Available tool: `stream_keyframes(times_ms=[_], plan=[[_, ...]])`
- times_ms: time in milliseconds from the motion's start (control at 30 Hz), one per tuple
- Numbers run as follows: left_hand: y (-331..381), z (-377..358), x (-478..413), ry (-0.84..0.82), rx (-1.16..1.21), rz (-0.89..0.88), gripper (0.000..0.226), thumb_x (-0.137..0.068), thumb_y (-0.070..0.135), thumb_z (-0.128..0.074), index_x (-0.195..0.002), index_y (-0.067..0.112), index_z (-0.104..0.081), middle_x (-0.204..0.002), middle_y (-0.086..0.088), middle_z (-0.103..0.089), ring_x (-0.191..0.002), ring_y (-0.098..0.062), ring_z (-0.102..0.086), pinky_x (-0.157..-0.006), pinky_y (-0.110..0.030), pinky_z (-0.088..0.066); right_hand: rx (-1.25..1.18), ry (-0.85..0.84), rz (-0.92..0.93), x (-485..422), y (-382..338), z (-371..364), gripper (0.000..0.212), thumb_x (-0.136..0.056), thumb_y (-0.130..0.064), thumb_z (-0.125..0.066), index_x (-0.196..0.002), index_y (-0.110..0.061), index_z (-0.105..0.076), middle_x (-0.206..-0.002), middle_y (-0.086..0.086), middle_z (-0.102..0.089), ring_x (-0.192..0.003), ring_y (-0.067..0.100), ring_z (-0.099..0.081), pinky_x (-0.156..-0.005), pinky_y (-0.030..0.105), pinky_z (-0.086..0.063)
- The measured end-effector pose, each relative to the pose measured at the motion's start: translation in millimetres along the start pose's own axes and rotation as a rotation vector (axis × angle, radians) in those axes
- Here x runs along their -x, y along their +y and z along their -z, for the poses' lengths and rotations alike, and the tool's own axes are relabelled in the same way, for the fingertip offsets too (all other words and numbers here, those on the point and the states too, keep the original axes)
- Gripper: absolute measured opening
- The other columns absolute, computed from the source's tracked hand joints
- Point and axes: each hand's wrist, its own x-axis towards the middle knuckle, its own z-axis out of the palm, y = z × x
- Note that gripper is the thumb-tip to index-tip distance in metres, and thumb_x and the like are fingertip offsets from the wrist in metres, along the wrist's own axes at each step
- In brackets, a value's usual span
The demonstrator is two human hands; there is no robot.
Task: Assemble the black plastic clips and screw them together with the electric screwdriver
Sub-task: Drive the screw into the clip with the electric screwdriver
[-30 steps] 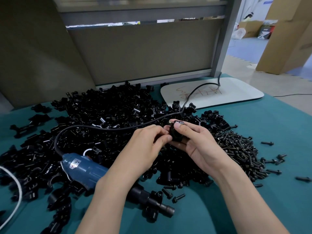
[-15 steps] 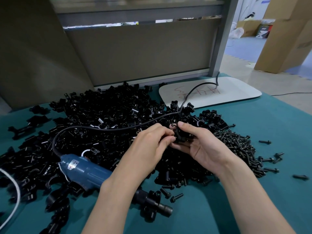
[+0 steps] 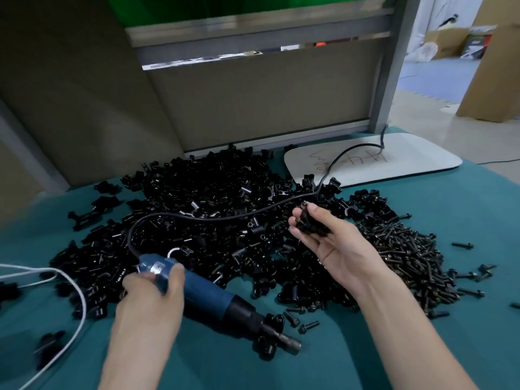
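The left hand (image 3: 149, 299) has its fingers curled round the rear end of the blue electric screwdriver (image 3: 208, 294), thumb on the near side. From that hand the tool runs off to the right along the teal tabletop (image 3: 464, 215), its black nose and metal tip pointing away from the hand toward the near edge. A few loose clips lie touching the nose. A black cord (image 3: 225, 218) leaves the tool just beyond the left hand's fingers, loops up and crosses the heap toward the right hand. A white cord (image 3: 76, 291) curves past the left hand's outer side.

The right hand (image 3: 337, 249) is turned palm up, well apart from the left. Its thumb and fingertips pinch a black clip (image 3: 309, 225), held above the heap; a small pale metal head shows at the clip's top.

Between and beyond both hands spreads the pile of black clips (image 3: 211, 198). On the right hand's outer side lies a mound of dark screws (image 3: 408, 257), with strays scattered farther out. Beyond the right hand's fingertips a white board (image 3: 394, 164) with scribbles lies on the tabletop, and behind everything stands a grey partition (image 3: 267, 102).
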Motion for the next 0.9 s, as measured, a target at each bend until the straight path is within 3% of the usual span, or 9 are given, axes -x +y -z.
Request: stream_keyframes(times_ms=[133, 233, 333, 433, 533, 633, 767, 900], plan=[[1.1, -3.5, 11.8, -0.003, -0.039, 0.060, 0.075, -0.084, 0.077, -0.043, -0.105, 0.005, -0.042, -0.080, -0.017, -0.071, -0.069, -0.037, -0.071, -0.075, -0.047, -0.059, 0.023, -0.016, 0.014, 1.7, 7.4, -5.7, 0.043, -0.084, -0.018, -0.074, -0.118, 0.007, -0.068, -0.117, 0.020, -0.075, -0.104, 0.027, -0.075, -0.078, 0.028, -0.063], [10.7, -11.4, 11.8, -0.027, -0.137, 0.053, 0.080, -0.082, 0.081, -0.041, -0.104, 0.005, -0.043, -0.083, -0.016, -0.070, -0.073, -0.036, -0.072, -0.074, -0.045, -0.060, 0.018, -0.016, 0.028, 1.6, 9.4, -8.5, 0.030, -0.084, -0.019, -0.074, -0.105, 0.002, -0.078, -0.115, 0.019, -0.075, -0.104, 0.027, -0.075, -0.078, 0.028, -0.063], [19.2, -23.6, 8.2, -0.061, -0.192, 0.082, 0.084, -0.085, 0.074, -0.050, -0.118, -0.002, -0.038, -0.090, -0.019, -0.071, -0.082, -0.039, -0.071, -0.077, -0.045, -0.060, 0.021, 0.000, 0.039, 1.8, 9.2, -9.4, 0.018, -0.083, -0.020, -0.074, -0.090, -0.005, -0.084, -0.110, 0.016, -0.077, -0.101, 0.024, -0.076, -0.077, 0.026, -0.062], [25.7, -33.7, 10.8, -0.045, -0.157, 0.048, 0.069, -0.095, 0.055, -0.054, -0.128, 0.002, -0.027, -0.087, -0.017, -0.069, -0.072, -0.034, -0.070, -0.071, -0.038, -0.057, 0.013, 0.011, 0.041, 2.2, 8.4, -9.9, 0.016, -0.082, -0.020, -0.074, -0.087, -0.007, -0.084, -0.106, 0.015, -0.077, -0.099, 0.024, -0.076, -0.076, 0.026, -0.062], [21.2, -36.4, 11.0, -0.113, 0.215, 0.069, 0.051, -0.095, 0.041, -0.062, -0.125, 0.013, -0.032, -0.091, -0.013, -0.069, -0.070, -0.031, -0.073, -0.075, -0.046, -0.061, 0.014, 0.016, 0.045, 2.2, 8.4, -9.7, 0.016, -0.082, -0.020, -0.075, -0.087, -0.008, -0.084, -0.104, 0.015, -0.078, -0.098, 0.023, -0.076, -0.077, 0.026, -0.062], [29.4, -28.6, 7.2, -0.234, 0.686, 0.067, 0.040, -0.091, 0.032, -0.070, -0.120, 0.013, -0.049, -0.097, -0.009, -0.076, -0.081, -0.020, -0.075, -0.085, -0.043, -0.059, 0.005, 0.014, 0.062, 1.7, 7.6, -8.7, 0.017, -0.082, -0.021, -0.075, -0.088, -0.008, -0.084, -0.108, 0.015, -0.077, -0.100, 0.024, -0.075, -0.078, 0.027, -0.062], [81.3, -6.5, -3.4, -0.414, 1.322, -0.079, 0.037, -0.084, 0.020, -0.072, -0.114, 0.004, -0.058, -0.084, -0.009, -0.072, -0.082, -0.022, -0.074, -0.074, -0.040, -0.061, -0.005, 0.033, 0.083, 2.3, 6.0, -7.0, 0.015, -0.081, -0.020, -0.076, -0.087, -0.009, -0.084, -0.106, 0.015, -0.077, -0.097, 0.024, -0.076, -0.076, 0.028, -0.062], [121.4, -12.9, -12.5, -0.361, 1.445, -0.232, 0.022, -0.088, 0.023, -0.072, -0.102, 0.013, -0.057, -0.074, 0.000, -0.064, -0.065, -0.015, -0.065, -0.063, -0.032, -0.057, -0.012, 0.035, 0.095, 0.5, 5.3, -6.4, 0.030, -0.077, -0.016, -0.076, -0.102, 0.000, -0.076, -0.100, 0.017, -0.076, -0.088, 0.026, -0.076, -0.072, 0.031, -0.063]])
